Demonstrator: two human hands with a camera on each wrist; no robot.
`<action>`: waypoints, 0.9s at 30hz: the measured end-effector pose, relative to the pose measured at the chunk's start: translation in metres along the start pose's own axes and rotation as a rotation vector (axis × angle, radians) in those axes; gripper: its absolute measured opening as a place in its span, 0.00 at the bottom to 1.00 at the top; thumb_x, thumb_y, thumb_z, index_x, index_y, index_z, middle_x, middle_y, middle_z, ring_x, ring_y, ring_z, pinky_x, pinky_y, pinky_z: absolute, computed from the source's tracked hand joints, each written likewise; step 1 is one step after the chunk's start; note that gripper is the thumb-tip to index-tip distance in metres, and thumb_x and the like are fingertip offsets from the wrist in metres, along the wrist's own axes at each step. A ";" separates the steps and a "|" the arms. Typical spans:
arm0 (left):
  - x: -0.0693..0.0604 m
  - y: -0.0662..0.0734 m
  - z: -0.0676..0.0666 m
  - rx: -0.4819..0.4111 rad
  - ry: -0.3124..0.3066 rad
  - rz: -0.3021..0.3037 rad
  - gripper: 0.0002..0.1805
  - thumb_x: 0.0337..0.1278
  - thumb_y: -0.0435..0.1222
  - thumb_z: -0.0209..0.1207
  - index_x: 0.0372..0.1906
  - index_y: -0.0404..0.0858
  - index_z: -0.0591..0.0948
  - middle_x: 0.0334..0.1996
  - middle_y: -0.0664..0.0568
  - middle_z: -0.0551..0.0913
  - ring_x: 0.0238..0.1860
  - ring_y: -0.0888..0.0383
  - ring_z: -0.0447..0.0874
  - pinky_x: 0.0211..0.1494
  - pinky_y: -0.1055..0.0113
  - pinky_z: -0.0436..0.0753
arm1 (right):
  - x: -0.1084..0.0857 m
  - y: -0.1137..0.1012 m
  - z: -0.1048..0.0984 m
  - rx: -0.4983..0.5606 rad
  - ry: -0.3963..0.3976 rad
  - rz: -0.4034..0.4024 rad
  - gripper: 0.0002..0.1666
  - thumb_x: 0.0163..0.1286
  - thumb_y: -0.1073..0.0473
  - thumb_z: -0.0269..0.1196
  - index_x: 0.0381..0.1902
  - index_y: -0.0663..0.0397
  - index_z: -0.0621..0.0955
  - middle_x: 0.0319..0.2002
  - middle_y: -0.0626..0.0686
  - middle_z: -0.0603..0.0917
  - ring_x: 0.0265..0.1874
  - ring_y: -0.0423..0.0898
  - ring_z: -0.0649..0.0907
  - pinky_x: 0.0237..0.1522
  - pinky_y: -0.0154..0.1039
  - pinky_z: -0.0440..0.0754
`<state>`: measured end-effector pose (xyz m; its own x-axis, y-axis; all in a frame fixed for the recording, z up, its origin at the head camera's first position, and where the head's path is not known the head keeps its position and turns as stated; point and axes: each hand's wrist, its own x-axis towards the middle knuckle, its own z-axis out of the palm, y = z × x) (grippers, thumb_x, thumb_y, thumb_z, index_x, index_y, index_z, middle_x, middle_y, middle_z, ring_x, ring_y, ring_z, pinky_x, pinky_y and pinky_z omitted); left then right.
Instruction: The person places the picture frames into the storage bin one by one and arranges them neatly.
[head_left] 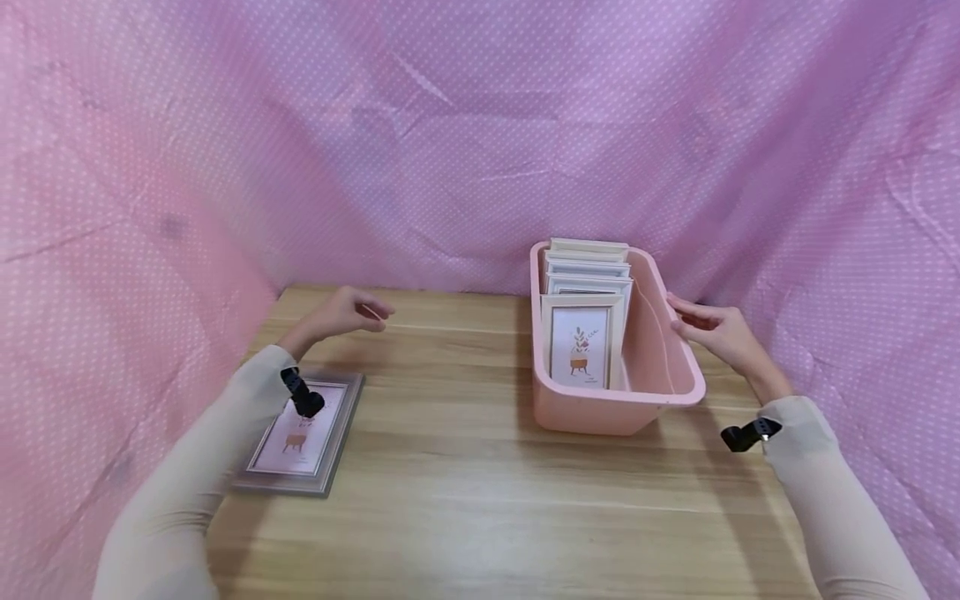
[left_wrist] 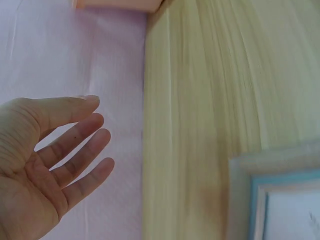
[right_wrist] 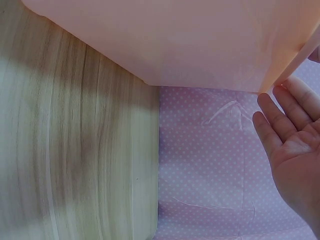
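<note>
My left hand hovers over the left back of the table, fingers loosely bent and nothing in them; the left wrist view shows its palm. Nearer me, partly under that forearm, a grey picture frame lies flat, its print showing a potted plant. My right hand is at the right rim of a pink plastic bin. In the right wrist view its fingers touch beneath the rim, the thumb on the rim's other side. Several pale picture frames stand upright in a row along the bin's left side.
A wood-grain table carries the bin on the right and the grey frame on the left. Pink dotted cloth hangs behind and on both sides. Black wrist cameras are strapped over the light sleeves.
</note>
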<state>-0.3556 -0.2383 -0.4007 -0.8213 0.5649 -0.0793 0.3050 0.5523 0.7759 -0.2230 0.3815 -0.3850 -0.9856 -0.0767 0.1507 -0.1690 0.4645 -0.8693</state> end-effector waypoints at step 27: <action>-0.089 -0.084 -0.038 0.104 -0.063 -0.268 0.23 0.53 0.34 0.74 0.54 0.27 0.84 0.51 0.34 0.87 0.51 0.41 0.88 0.56 0.52 0.87 | 0.001 0.005 -0.003 -0.022 0.007 0.053 0.30 0.70 0.64 0.67 0.67 0.67 0.74 0.61 0.31 0.78 0.52 0.16 0.78 0.52 0.16 0.77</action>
<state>-0.3267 -0.3582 -0.4346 -0.8486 0.4254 -0.3144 0.1315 0.7454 0.6536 -0.2250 0.3857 -0.3876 -0.9932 -0.0452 0.1076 -0.1160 0.4868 -0.8658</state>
